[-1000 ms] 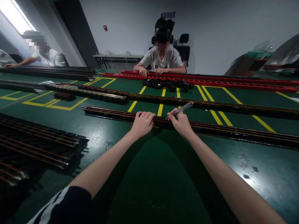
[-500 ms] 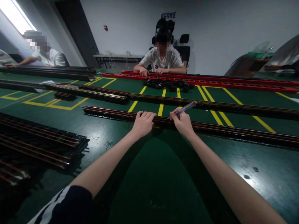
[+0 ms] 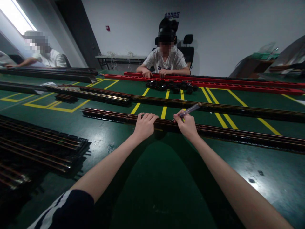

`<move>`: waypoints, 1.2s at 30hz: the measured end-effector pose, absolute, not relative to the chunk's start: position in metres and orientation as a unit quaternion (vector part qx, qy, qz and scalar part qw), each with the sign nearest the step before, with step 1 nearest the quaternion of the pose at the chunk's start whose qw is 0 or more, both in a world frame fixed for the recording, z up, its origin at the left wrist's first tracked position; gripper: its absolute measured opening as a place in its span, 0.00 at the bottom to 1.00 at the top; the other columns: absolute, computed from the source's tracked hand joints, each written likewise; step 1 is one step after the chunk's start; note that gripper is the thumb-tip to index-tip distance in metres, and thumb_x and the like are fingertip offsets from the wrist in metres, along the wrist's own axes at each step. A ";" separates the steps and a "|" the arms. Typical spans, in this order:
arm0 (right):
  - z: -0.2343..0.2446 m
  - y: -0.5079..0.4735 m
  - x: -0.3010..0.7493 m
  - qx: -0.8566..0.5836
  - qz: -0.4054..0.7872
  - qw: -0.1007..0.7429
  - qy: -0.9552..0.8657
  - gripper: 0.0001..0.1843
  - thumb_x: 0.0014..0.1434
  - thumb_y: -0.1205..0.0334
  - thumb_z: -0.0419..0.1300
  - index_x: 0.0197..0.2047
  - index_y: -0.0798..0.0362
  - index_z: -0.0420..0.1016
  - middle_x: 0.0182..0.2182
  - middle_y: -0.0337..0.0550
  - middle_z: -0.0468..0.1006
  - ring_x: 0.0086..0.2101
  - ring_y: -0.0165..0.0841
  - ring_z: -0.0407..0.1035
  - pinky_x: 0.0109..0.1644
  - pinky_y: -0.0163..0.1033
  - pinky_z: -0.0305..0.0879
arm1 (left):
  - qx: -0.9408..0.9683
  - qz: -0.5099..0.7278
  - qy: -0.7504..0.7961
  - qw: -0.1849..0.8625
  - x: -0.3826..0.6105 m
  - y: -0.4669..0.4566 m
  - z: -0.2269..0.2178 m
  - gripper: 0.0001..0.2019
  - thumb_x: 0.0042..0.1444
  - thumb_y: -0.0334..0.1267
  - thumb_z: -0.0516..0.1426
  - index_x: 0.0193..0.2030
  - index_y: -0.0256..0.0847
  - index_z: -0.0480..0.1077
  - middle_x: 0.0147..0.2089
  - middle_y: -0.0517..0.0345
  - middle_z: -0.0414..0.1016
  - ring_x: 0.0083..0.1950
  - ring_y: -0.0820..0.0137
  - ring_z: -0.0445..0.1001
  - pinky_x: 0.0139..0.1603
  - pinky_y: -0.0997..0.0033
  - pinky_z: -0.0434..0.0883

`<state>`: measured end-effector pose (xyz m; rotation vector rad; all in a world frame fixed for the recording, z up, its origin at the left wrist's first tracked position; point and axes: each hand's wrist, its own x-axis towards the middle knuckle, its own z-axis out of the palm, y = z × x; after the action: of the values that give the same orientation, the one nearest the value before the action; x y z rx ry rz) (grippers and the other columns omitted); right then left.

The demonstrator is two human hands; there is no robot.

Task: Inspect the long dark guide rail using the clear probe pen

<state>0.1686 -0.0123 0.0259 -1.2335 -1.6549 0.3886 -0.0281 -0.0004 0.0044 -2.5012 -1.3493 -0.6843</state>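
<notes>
A long dark rail (image 3: pixel 107 115) with copper-coloured strips lies across the green table in front of me. My left hand (image 3: pixel 145 127) is closed over it, fingers across the top and the thumb hidden. To the right, my right hand (image 3: pixel 187 127) is closed around a screwdriver (image 3: pixel 190 109) with a clear, purplish handle. Its handle slants up to the right, while the thin tip points down left at the rail between my hands. Whether the tip touches the rail, I cannot tell.
Behind it runs another dark rail (image 3: pixel 214 108). Dark rails with copper strips (image 3: pixel 43 149) are stacked at left. Beyond are black parts (image 3: pixel 171 86) and red ladder-like rails (image 3: pixel 214 85), where a co-worker (image 3: pixel 164 60) rests both hands. Another person (image 3: pixel 51 58) sits far left.
The rail has shifted slightly to the left, and my left hand has moved a little left with it. My right hand and the screwdriver have barely moved.
</notes>
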 end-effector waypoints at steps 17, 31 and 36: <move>0.023 -0.012 0.173 -0.509 0.166 0.543 -0.647 0.14 0.57 0.53 0.53 0.24 0.51 0.63 0.18 0.39 0.69 0.23 0.32 0.66 0.30 0.40 0.62 | -0.859 -0.220 -0.459 0.053 -0.029 0.000 0.007 0.18 0.60 0.42 0.47 0.54 0.39 0.66 0.54 0.50 0.73 0.56 0.63 0.68 0.60 0.54 0.56; 0.022 -0.014 0.177 -0.512 0.155 0.526 -0.661 0.22 0.59 0.42 0.50 0.24 0.51 0.63 0.19 0.41 0.69 0.20 0.32 0.63 0.26 0.39 0.59 | -0.858 -0.213 -0.462 0.065 -0.030 0.001 0.007 0.18 0.61 0.44 0.47 0.54 0.39 0.66 0.53 0.51 0.74 0.55 0.62 0.68 0.57 0.54 0.59; 0.019 -0.015 0.178 -0.518 0.141 0.515 -0.669 0.25 0.59 0.39 0.48 0.25 0.51 0.64 0.20 0.41 0.70 0.22 0.33 0.64 0.29 0.40 0.60 | -0.858 -0.206 -0.465 0.072 -0.029 0.001 0.008 0.19 0.61 0.45 0.47 0.54 0.39 0.66 0.53 0.50 0.73 0.55 0.61 0.68 0.58 0.54 0.59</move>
<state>0.1780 -0.0146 0.0185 -1.2438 -1.6070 0.3396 -0.0288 0.0005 0.0075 -2.5797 -1.3967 -0.6178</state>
